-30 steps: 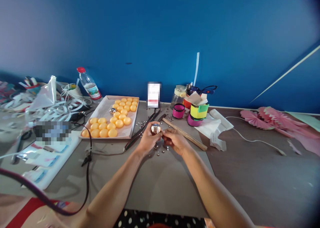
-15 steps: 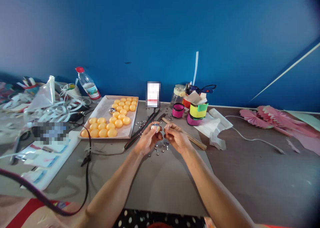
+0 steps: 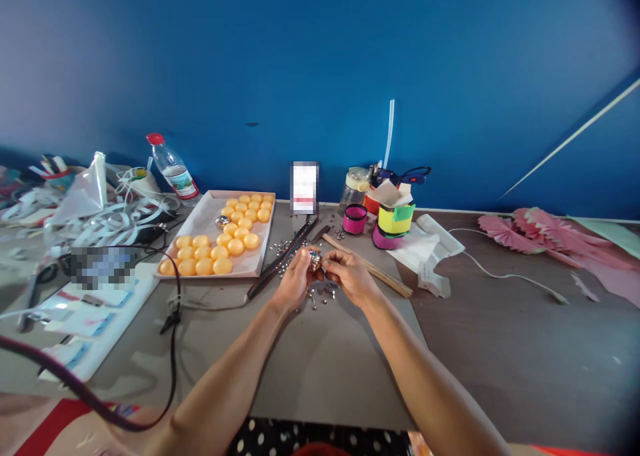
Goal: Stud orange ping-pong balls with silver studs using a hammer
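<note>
One shiny ball (image 3: pixel 315 261) is gripped in the left hand (image 3: pixel 295 279) and steadied so the right hand (image 3: pixel 347 276), pinched shut perhaps on a stud, can be pressed against it.

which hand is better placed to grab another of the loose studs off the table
Right, probably. The left hand is wrapped around the shiny ball and holds it up. The right hand only meets the ball with its fingertips, and the loose studs lie on the table just below it.
</note>
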### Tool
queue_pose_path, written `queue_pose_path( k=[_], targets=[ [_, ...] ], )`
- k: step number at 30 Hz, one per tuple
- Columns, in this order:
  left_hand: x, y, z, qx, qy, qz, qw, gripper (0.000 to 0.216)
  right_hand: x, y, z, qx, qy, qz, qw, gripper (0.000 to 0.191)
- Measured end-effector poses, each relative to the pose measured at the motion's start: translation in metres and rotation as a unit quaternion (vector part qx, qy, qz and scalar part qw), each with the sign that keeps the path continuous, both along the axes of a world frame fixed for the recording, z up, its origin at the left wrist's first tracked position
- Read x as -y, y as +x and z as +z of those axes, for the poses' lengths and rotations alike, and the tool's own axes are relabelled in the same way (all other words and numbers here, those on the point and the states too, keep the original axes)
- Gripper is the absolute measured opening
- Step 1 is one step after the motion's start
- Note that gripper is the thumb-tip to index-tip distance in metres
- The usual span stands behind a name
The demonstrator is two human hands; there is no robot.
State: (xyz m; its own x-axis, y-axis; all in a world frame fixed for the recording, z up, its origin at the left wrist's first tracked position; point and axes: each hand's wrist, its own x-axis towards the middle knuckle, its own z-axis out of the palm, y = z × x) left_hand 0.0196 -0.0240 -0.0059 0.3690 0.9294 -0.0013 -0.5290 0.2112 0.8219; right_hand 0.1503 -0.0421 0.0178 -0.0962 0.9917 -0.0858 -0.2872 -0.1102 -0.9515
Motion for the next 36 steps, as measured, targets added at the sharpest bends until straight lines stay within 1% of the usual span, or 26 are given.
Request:
queue_pose_path(
  k=[3, 9, 11, 13, 16, 18, 19, 20, 22, 23, 25, 27, 29, 31, 34, 36],
  targets=[
    [0.001, 0.000, 0.000, -0.010, -0.002, 0.002, 1.000, 0.040, 0.000, 0.001, -0.001, -0.003, -0.008, 0.004, 1.000, 0.024],
    [0.001, 0.001, -0.009, -0.037, 0.017, 0.008, 0.999, 0.038, 0.001, 0.000, -0.001, 0.006, -0.022, 0.003, 1.000, 0.029],
    [0.002, 0.002, -0.009, -0.044, 0.018, 0.012, 0.999, 0.039, 0.001, -0.002, -0.001, 0.010, -0.021, -0.003, 1.000, 0.032],
    [0.003, 0.003, -0.006, -0.034, 0.010, 0.016, 0.999, 0.039, 0.001, -0.003, 0.000, 0.004, -0.018, -0.002, 1.000, 0.033],
    [0.002, 0.003, 0.003, 0.010, -0.019, 0.018, 1.000, 0.041, -0.001, 0.002, 0.000, -0.004, -0.005, -0.001, 1.000, 0.030],
    [-0.001, -0.001, 0.010, 0.044, -0.041, 0.013, 0.998, 0.042, -0.003, 0.009, 0.000, 0.062, 0.020, -0.027, 0.998, 0.024],
    [-0.002, -0.003, 0.013, 0.061, -0.047, 0.011, 0.997, 0.042, -0.004, 0.014, 0.000, 0.134, 0.040, -0.049, 0.989, 0.020],
    [-0.004, -0.006, 0.015, 0.075, -0.053, 0.006, 0.996, 0.041, -0.005, 0.019, 0.000, 0.231, 0.058, -0.051, 0.970, 0.017],
    [-0.006, -0.010, 0.017, 0.092, -0.066, 0.002, 0.994, 0.041, -0.006, 0.027, -0.003, 0.404, 0.072, -0.017, 0.912, 0.016],
    [-0.007, -0.012, 0.017, 0.096, -0.070, 0.003, 0.993, 0.040, -0.006, 0.029, -0.005, 0.466, 0.067, 0.008, 0.882, 0.018],
    [-0.008, -0.013, 0.018, 0.097, -0.074, 0.007, 0.993, 0.039, -0.006, 0.032, -0.010, 0.554, 0.062, 0.058, 0.828, 0.023],
    [-0.007, -0.013, 0.018, 0.093, -0.079, 0.009, 0.992, 0.039, -0.006, 0.032, -0.015, 0.600, 0.074, 0.079, 0.792, 0.025],
    [-0.007, -0.013, 0.019, 0.089, -0.084, 0.009, 0.992, 0.040, -0.006, 0.030, -0.018, 0.619, 0.088, 0.081, 0.776, 0.023],
    [-0.007, -0.012, 0.019, 0.085, -0.086, 0.009, 0.993, 0.039, -0.006, 0.028, -0.019, 0.624, 0.091, 0.077, 0.772, 0.018],
    [-0.008, -0.013, 0.019, 0.087, -0.087, 0.009, 0.992, 0.039, -0.007, 0.028, -0.019, 0.608, 0.096, 0.061, 0.786, 0.015],
    [-0.008, -0.013, 0.019, 0.090, -0.088, 0.013, 0.992, 0.039, -0.008, 0.029, -0.020, 0.595, 0.108, 0.024, 0.796, 0.015]
  ],
)
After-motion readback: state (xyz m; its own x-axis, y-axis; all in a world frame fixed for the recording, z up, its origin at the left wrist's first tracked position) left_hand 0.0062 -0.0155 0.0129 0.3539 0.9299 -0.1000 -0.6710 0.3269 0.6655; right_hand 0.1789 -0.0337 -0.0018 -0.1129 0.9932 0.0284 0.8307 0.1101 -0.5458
